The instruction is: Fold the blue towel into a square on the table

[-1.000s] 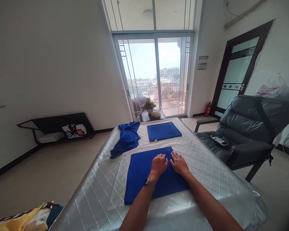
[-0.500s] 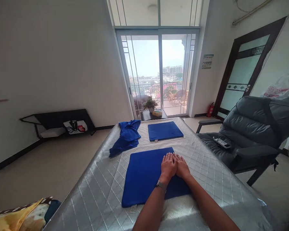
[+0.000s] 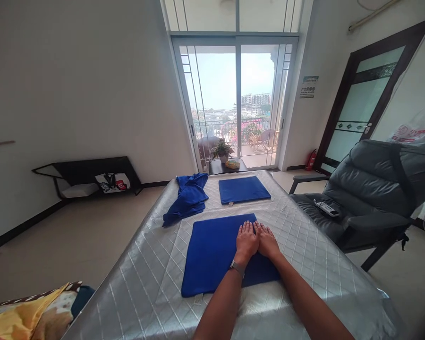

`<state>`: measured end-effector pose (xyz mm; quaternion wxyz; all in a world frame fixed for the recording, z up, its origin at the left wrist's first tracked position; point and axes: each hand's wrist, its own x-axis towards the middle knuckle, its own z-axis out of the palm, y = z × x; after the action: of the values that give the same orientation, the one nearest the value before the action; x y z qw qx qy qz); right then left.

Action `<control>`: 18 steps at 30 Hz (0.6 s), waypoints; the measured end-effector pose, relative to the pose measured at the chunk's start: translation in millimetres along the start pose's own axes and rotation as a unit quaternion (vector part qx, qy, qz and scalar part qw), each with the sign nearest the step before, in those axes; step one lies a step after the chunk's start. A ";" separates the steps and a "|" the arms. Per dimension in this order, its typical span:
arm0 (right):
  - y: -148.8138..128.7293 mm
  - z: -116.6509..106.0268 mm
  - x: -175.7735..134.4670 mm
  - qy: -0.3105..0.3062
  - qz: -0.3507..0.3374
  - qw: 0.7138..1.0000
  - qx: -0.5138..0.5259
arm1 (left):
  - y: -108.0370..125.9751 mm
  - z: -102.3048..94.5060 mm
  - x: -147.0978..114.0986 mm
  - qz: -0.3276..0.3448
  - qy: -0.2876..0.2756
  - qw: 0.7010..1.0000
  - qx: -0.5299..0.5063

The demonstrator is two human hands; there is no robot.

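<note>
A flat rectangular blue cloth [image 3: 212, 250] with a small white tag at its near edge lies on the silver quilted table cover [image 3: 145, 264]. My left hand [image 3: 247, 241] rests flat on the cloth's right part, fingers stretched forward. Beside it, touching along the thumb side, my right hand [image 3: 267, 240] also lies flat near the cloth's right edge. Neither hand grips anything. Farther back lies a second flat blue cloth [image 3: 244, 190], also tagged. To its left is a crumpled blue cloth [image 3: 187, 198], one end trailing toward me.
A dark armchair [image 3: 361, 189] stands close on the right, with a white device [image 3: 326, 208] on its seat. Behind the table, a small stand holds a potted plant [image 3: 222, 150]. Patterned fabric [image 3: 31, 314] shows at lower left. A fire extinguisher [image 3: 310, 160] stands near the door.
The view has shifted slightly. Both hands stay flat on the near blue cloth in nearly the same place, and the cloths look unchanged.
</note>
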<state>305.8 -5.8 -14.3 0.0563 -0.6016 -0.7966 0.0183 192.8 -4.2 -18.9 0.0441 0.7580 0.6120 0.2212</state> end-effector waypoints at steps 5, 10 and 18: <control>-0.5 -0.7 0.3 -0.007 0.001 1.000 0.002 | -0.3 -1.3 -0.3 0.003 -0.004 1.000 0.007; -0.2 -1.2 -0.3 -0.009 0.004 1.000 0.008 | -2.0 -0.2 0.3 0.007 -0.012 1.000 0.012; -2.7 -2.7 1.3 0.002 0.027 0.999 0.027 | -15.6 -5.9 -6.8 0.004 -0.023 0.999 0.022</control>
<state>303.1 -5.3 -11.3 0.0733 -0.6208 -0.7795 0.0402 175.3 -7.9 -20.9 0.0410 0.7662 0.6123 0.1904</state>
